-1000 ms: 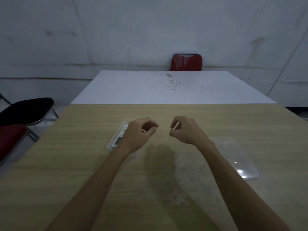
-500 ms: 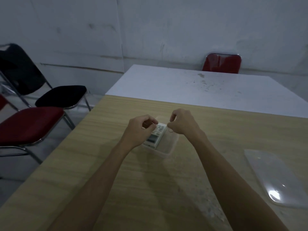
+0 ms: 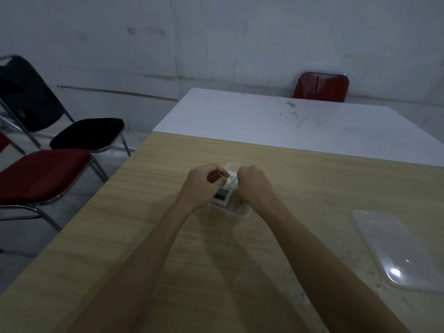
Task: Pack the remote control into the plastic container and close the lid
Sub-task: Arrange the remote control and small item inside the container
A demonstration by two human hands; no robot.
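Note:
A white remote control point(image 3: 225, 191) with a small screen and keypad lies inside the clear plastic container point(image 3: 241, 211) on the wooden table point(image 3: 149, 236). My left hand point(image 3: 204, 183) is curled against the remote's left edge, with a thin strand showing between thumb and finger. On the remote's right edge sits my right hand point(image 3: 252, 186), fingers curled and hidden behind the knuckles. The clear lid point(image 3: 394, 248) lies flat on the table, far right of the container.
A white table point(image 3: 288, 126) butts against the wooden one's far edge, with a red chair point(image 3: 320, 87) behind it. A red-seated chair point(image 3: 40, 174) and a black-seated chair point(image 3: 89, 133) stand left of the table.
The view swung left and both hands moved from in front of the container to either side of the remote, closing in on it. The lid stayed where it lay.

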